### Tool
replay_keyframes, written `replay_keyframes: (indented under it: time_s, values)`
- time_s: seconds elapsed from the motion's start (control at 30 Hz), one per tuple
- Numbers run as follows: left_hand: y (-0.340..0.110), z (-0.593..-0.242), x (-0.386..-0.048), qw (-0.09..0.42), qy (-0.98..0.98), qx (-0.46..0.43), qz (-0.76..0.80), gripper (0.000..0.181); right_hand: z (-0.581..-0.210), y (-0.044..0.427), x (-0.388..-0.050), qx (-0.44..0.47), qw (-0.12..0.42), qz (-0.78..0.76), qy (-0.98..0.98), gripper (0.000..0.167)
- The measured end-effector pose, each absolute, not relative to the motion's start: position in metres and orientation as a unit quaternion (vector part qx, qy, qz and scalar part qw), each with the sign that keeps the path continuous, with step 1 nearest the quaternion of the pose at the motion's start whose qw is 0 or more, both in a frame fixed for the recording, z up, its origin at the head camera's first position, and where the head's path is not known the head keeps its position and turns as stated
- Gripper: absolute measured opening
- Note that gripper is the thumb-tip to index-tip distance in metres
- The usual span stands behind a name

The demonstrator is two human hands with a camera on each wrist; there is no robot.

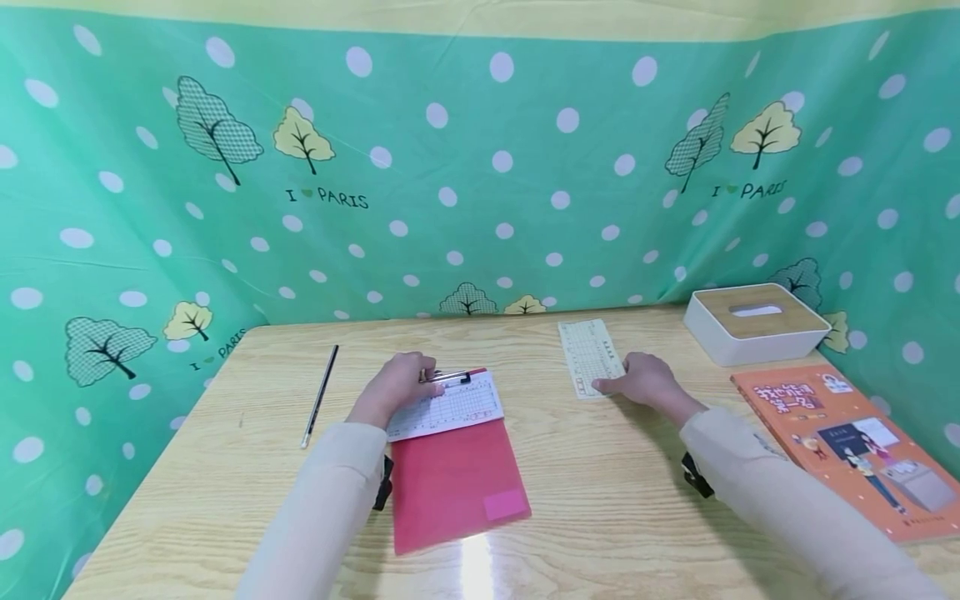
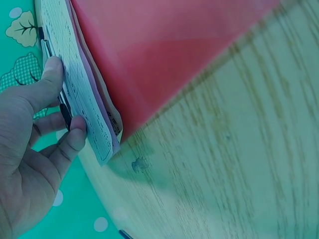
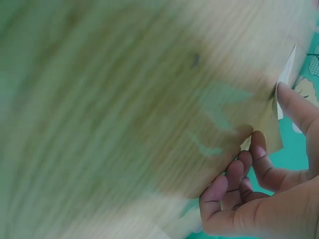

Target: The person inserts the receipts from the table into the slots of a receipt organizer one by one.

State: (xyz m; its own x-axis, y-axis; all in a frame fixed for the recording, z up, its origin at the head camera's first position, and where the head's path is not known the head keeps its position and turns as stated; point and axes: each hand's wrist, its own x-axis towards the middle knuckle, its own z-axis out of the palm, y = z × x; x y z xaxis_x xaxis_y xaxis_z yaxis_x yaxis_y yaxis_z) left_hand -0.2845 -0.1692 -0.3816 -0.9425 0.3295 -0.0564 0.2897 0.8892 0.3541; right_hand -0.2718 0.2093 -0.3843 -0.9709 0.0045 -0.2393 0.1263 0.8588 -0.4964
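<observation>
My left hand [image 1: 397, 385] is at the top of a red folder [image 1: 453, 475], its thumb and fingers pinching the metal clip [image 1: 450, 377] with black ends. White printed forms [image 1: 461, 408] lie beneath that clip, across the folder's upper part. In the left wrist view, the stacked sheets [image 2: 82, 84] stand slightly apart at their free edges. To the right, my right hand [image 1: 648, 382] pinches the lower right edge of a pale yellow-green printed slip [image 1: 588, 350]. The right wrist view shows the slip's edge [image 3: 271, 127] between thumb and fingers, partly hidden by them.
A pencil [image 1: 321, 396] lies left of the folder. At the right stand a white tissue box [image 1: 723, 342] with a wooden lid and, nearer, an orange book [image 1: 847, 450]. A green patterned curtain [image 1: 480, 167] borders the wooden table [image 1: 600, 517] at the back and sides.
</observation>
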Motion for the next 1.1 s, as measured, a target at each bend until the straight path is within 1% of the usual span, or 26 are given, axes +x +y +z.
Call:
replay_keyframes:
  time_s: [0.1, 0.23, 0.33, 0.43, 0.57, 0.7, 0.83, 1.0, 1.1]
  values:
    - [-0.168, -0.382, -0.286, 0.060, 0.970, 0.156, 0.176, 0.024, -0.384, 0.212, -0.269, 0.031, 0.114, -0.276, 0.954, 0.044]
    - [-0.168, -0.382, -0.286, 0.060, 0.970, 0.154, 0.180, 0.024, -0.383, 0.214, -0.268, 0.020, 0.112, -0.284, 0.952, 0.030]
    - [-0.168, -0.382, -0.286, 0.060, 0.969, 0.157, 0.178, 0.024, -0.384, 0.216, -0.267, 0.012, 0.101, -0.279, 0.955, 0.024]
    - [-0.168, -0.381, -0.286, 0.061, 0.970, 0.158, 0.176, 0.024, -0.383, 0.219, -0.265, 0.010, 0.088, -0.276, 0.957, 0.023]
    - [-0.169, -0.381, -0.285, 0.060, 0.970, 0.158, 0.176, 0.024, -0.379, 0.219, -0.262, 0.011, 0.067, -0.285, 0.956, 0.026]
    - [-0.170, -0.381, -0.284, 0.055, 0.970, 0.163, 0.175, 0.024, -0.374, 0.218, -0.259, -0.007, 0.026, -0.292, 0.956, 0.027]
    - [-0.170, -0.381, -0.284, 0.055, 0.970, 0.164, 0.173, 0.024, -0.366, 0.220, -0.257, -0.049, -0.032, -0.292, 0.955, 0.028]
    - [-0.169, -0.381, -0.284, 0.056, 0.971, 0.164, 0.167, 0.023, -0.352, 0.221, -0.254, -0.098, -0.093, -0.324, 0.936, 0.022]
    - [-0.169, -0.382, -0.285, 0.057, 0.971, 0.161, 0.168, 0.023, -0.342, 0.219, -0.252, -0.121, -0.118, -0.340, 0.925, 0.032]
